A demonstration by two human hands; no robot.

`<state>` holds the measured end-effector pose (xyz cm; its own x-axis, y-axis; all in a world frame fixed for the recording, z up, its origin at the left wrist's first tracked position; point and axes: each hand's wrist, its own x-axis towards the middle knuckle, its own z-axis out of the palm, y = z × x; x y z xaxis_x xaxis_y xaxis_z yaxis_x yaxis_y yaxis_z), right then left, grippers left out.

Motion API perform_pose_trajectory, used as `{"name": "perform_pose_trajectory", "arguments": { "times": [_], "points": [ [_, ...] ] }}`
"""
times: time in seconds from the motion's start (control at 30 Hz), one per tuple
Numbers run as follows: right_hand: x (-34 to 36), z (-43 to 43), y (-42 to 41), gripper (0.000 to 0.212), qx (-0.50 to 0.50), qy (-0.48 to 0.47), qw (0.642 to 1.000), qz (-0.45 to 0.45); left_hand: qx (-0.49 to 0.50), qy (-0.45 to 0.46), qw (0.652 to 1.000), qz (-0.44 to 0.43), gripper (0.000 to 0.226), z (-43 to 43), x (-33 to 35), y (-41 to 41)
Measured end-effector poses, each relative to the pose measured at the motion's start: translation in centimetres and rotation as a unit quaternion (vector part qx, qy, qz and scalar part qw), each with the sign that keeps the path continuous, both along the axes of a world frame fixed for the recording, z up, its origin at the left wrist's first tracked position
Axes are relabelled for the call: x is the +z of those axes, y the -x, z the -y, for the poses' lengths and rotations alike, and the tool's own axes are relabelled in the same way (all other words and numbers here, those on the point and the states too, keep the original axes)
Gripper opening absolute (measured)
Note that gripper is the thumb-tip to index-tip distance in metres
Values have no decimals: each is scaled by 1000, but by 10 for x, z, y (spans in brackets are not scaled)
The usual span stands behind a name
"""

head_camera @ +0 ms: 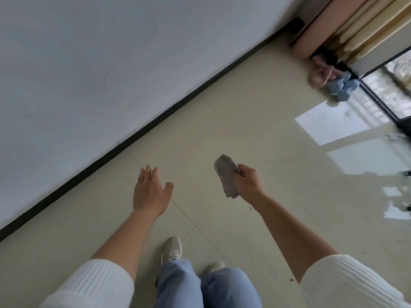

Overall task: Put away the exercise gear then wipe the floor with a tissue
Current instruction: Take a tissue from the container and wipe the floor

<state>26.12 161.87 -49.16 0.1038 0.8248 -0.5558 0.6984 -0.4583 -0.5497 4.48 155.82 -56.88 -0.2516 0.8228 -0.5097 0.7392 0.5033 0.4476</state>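
Tissue [226,175] gripped in right hand [248,182]; left hand [149,191] spread.

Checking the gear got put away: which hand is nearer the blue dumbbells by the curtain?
Right. The right hand, gripping the tissue, is below-left of the blue dumbbells; the empty left hand is farther left.

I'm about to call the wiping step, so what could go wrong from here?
The tissue in the right hand is bunched and looks grey already, so it may smear rather than clean. The glossy floor could be slippery underfoot. Small dark specks lie near the right sleeve and are easy to miss.
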Motion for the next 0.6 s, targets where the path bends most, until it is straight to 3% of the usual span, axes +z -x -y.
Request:
{"name": "perform_pose_trajectory", "arguments": {
  "times": [0.13,0.3,0.6],
  "points": [
    [-41,-95,-31,26,30,-1,1000,-2,2,16,1000,-22,64,-70,-34,-23],
    [-125,-218,-62,25,79,-5,997,-3,75,10,997,-30,61,-160,-91,-66],
    [-350,-398,-90,19,141,32,987,-70,193,11,981,-25,60,-285,-309,-154]
  ]
}}
